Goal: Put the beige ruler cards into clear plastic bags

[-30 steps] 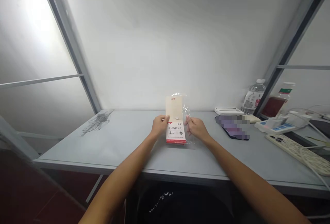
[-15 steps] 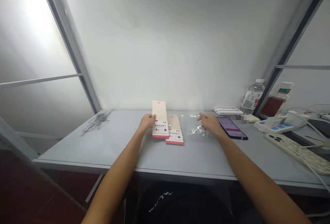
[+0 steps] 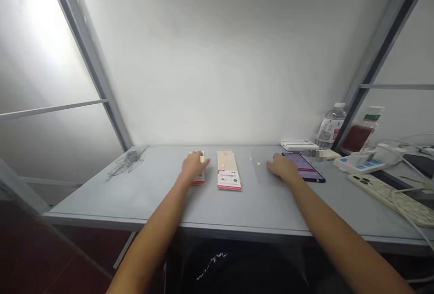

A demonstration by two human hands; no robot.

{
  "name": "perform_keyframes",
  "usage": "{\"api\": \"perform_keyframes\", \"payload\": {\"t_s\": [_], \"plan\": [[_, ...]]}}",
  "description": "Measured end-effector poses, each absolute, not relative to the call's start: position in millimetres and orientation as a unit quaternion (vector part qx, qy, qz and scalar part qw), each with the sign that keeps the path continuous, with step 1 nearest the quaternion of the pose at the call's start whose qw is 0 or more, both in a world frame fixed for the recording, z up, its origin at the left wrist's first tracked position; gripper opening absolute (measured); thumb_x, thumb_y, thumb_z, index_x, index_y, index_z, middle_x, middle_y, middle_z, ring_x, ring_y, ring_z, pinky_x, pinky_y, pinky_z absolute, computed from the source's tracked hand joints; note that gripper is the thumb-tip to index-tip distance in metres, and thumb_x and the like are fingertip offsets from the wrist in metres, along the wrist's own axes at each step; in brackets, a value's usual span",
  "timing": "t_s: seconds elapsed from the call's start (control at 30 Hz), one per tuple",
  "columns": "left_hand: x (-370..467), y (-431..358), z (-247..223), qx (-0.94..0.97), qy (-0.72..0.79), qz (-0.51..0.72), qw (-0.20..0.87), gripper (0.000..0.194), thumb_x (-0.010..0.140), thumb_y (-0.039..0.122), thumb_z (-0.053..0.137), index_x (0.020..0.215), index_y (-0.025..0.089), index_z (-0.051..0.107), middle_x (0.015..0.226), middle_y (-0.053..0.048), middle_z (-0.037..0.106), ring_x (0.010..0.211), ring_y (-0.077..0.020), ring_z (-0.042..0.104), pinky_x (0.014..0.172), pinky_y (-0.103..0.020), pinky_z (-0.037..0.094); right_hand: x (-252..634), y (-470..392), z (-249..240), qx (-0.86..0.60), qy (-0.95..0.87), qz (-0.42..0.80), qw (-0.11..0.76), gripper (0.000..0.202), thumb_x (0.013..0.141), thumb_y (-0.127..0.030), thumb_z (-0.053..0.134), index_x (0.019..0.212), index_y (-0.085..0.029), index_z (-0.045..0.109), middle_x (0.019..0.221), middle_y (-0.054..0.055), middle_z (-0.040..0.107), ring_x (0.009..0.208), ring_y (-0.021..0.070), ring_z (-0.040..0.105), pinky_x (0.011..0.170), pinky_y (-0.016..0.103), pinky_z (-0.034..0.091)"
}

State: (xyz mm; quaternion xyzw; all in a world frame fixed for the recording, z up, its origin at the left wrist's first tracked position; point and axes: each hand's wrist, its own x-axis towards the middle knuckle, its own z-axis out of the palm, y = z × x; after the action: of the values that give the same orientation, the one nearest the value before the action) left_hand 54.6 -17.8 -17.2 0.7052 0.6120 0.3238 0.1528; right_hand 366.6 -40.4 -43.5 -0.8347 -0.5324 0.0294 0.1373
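Note:
My left hand (image 3: 194, 166) lies over a cream packet with a red lower edge (image 3: 199, 182), covering most of it; the thumb is spread to the right. Just right of it, more cream packets (image 3: 229, 172) with red edges lie stacked and slightly fanned on the grey table (image 3: 162, 208). My right hand (image 3: 280, 166) rests at the right side of a clear plastic sleeve (image 3: 262, 172) lying on the table, its thumb apart from the fingers. A phone with a lit purple screen (image 3: 305, 167) is right beside this hand.
At the back right are a white case (image 3: 298, 145), a water bottle (image 3: 330, 127) and a bottle with dark red contents (image 3: 361, 133). Nearer lie a power strip (image 3: 359, 164), cables and a patterned phone case (image 3: 389, 197). Dark scribbles (image 3: 129, 161) mark the left side.
My left hand has brought its packet down to the table, left of the stack. My right hand has lowered the clear sleeve onto the table, moved slightly right and loosened its pinch.

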Motion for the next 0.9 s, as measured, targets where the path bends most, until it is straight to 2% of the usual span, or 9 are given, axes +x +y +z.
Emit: {"api": "perform_keyframes", "payload": {"t_s": [0.1, 0.2, 0.3, 0.4, 0.5, 0.6, 0.7, 0.8, 0.9], "plan": [[84.6, -32.5, -26.0, 0.753, 0.549, 0.309, 0.19, 0.038, 0.055, 0.05, 0.064, 0.078, 0.021, 0.057, 0.068, -0.007, 0.06, 0.08, -0.0281, 0.056, 0.067, -0.03, 0.035, 366.5, -41.1, -40.6, -0.834, -0.534, 0.009, 0.138, 0.041, 0.077, -0.04, 0.044, 0.105, -0.012, 0.055, 0.105, 0.02, 0.057, 0.098, 0.0326, 0.053, 0.074, 0.04, 0.042], [101.8, -40.1, -32.4, 0.783, 0.539, 0.277, 0.143, 0.026, 0.055, 0.041, 0.065, 0.058, 0.02, 0.05, 0.062, -0.007, 0.057, 0.07, -0.0268, 0.056, 0.064, -0.031, 0.035, 363.9, -43.9, -33.3, -0.811, -0.553, -0.015, 0.189, 0.04, 0.077, -0.042, 0.044, 0.1, -0.013, 0.059, 0.102, 0.017, 0.059, 0.095, 0.0292, 0.054, 0.073, 0.037, 0.041], [103.8, -41.1, -32.4, 0.798, 0.536, 0.256, 0.105, 0.023, 0.064, 0.025, 0.056, 0.047, 0.019, 0.042, 0.057, -0.008, 0.054, 0.066, -0.0253, 0.056, 0.063, -0.032, 0.035, 352.5, -50.2, -23.7, -0.74, -0.605, 0.044, 0.29, 0.037, 0.078, -0.044, 0.04, 0.086, -0.016, 0.063, 0.08, 0.008, 0.064, 0.076, 0.021, 0.058, 0.065, 0.029, 0.041], [100.4, -42.4, -26.7, 0.807, 0.538, 0.228, 0.084, 0.026, 0.071, 0.019, 0.048, 0.046, 0.018, 0.044, 0.056, -0.009, 0.054, 0.064, -0.0238, 0.056, 0.063, -0.032, 0.035, 331.5, -60.3, -16.8, -0.663, -0.642, 0.124, 0.364, 0.043, 0.079, -0.05, 0.035, 0.075, -0.018, 0.064, 0.058, 0.002, 0.06, 0.058, 0.0161, 0.055, 0.056, 0.025, 0.039], [100.7, -47.4, -19.8, 0.822, 0.535, 0.19, 0.044, 0.027, 0.078, 0.019, 0.039, 0.054, 0.017, 0.05, 0.062, -0.008, 0.057, 0.062, -0.0199, 0.055, 0.059, -0.029, 0.036, 306.8, -70.6, -15.0, -0.642, -0.65, 0.163, 0.372, 0.047, 0.076, -0.056, 0.039, 0.064, -0.017, 0.063, 0.048, 0.0, 0.054, 0.052, 0.0152, 0.053, 0.05, 0.024, 0.037], [104.8, -53.5, -16.9, 0.841, 0.5, 0.205, 0.01, 0.031, 0.083, 0.022, 0.032, 0.064, 0.016, 0.055, 0.069, -0.007, 0.059, 0.061, -0.0167, 0.054, 0.058, -0.027, 0.037, 287.0, -77.5, -16.1, -0.598, -0.654, 0.271, 0.376, 0.045, 0.075, -0.055, 0.042, 0.061, -0.016, 0.059, 0.053, 0.001, 0.057, 0.044, 0.0121, 0.049, 0.045, 0.024, 0.037], [108.2, -57.2, -18.6, 0.86, 0.44, 0.258, 0.021, 0.031, 0.087, 0.027, 0.029, 0.083, 0.018, 0.059, 0.073, -0.005, 0.061, 0.063, -0.0145, 0.054, 0.058, -0.025, 0.037, 276.7, -80.8, -17.4, -0.533, -0.663, 0.35, 0.392, 0.033, 0.074, -0.045, 0.047, 0.063, -0.015, 0.058, 0.057, 0.002, 0.06, 0.045, 0.0125, 0.051, 0.045, 0.023, 0.039], [108.9, -58.5, -20.8, 0.861, 0.42, 0.281, 0.055, 0.032, 0.088, 0.032, 0.03, 0.108, 0.022, 0.052, 0.072, -0.002, 0.063, 0.06, -0.0134, 0.055, 0.055, -0.023, 0.036, 274.5, -82.7, -17.7, -0.502, -0.667, 0.37, 0.408, 0.02, 0.072, -0.032, 0.048, 0.07, -0.015, 0.059, 0.065, 0.003, 0.064, 0.055, 0.0154, 0.056, 0.047, 0.023, 0.041], [108.0, -59.4, -20.5, 0.866, 0.428, 0.251, 0.055, 0.035, 0.088, 0.037, 0.028, 0.104, 0.022, 0.055, 0.063, -0.001, 0.061, 0.053, -0.0134, 0.053, 0.053, -0.023, 0.034, 275.7, -85.0, -17.2, -0.493, -0.691, 0.35, 0.397, 0.017, 0.071, -0.025, 0.046, 0.068, -0.015, 0.058, 0.066, 0.003, 0.064, 0.061, 0.0177, 0.059, 0.052, 0.025, 0.043]]}}
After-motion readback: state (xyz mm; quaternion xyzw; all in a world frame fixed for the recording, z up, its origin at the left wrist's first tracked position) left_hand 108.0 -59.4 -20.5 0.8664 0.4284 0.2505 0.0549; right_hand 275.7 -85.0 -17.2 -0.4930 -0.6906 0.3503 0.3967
